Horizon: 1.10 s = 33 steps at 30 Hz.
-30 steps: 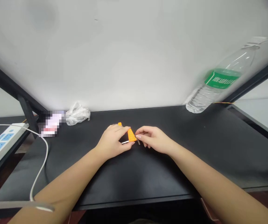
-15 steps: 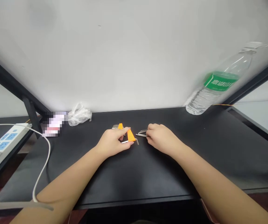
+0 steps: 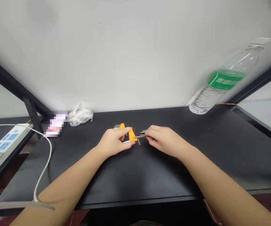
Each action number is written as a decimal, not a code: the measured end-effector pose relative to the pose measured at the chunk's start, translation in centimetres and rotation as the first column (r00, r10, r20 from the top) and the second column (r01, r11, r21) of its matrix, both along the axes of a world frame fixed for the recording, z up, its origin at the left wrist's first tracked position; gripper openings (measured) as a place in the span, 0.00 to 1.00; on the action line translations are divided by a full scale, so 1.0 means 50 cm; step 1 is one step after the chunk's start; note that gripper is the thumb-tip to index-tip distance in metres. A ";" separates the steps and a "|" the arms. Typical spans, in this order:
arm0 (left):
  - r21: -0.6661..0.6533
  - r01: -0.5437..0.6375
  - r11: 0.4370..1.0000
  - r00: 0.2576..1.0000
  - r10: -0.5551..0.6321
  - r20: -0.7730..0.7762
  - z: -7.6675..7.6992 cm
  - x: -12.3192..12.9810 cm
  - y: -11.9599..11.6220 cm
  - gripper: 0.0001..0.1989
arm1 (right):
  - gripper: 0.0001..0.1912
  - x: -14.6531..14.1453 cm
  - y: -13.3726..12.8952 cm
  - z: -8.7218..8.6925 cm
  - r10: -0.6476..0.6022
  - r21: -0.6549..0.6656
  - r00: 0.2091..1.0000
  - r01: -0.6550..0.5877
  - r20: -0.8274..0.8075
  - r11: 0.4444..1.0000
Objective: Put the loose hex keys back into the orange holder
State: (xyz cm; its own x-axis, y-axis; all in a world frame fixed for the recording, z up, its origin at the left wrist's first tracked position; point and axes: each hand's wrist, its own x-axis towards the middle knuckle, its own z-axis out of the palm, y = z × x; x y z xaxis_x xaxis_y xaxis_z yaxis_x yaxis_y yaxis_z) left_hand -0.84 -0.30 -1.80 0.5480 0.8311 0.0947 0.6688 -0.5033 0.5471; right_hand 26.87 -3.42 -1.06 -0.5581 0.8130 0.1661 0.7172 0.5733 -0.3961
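At a black desk (image 3: 135, 182), a person's left hand (image 3: 110, 142) pinched an orange holder (image 3: 132, 135) between thumb and fingers, near the middle of the desktop, while the right hand (image 3: 163, 139), fingers curled and tips pressed together, gripped a slim metal rod (image 3: 140, 137) whose end met the holder's right edge. Whether the rod had entered a hole could not be told. A rod presented off-angle could skid along the orange edge, and the sideways push could twist the holder out of its narrow pinch. A bent rod (image 3: 139, 142) jutting just below risked being knocked by the right fingertips. Loose rods (image 3: 143, 131) lay close beyond those fingers, where a careless sweep could scatter them.
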 end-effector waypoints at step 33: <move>-0.042 0.044 0.998 0.999 -0.043 0.027 0.001 -0.005 0.006 0.29 | 0.16 0.016 -0.005 0.032 0.037 -0.044 0.985 -0.044 -0.166 0.998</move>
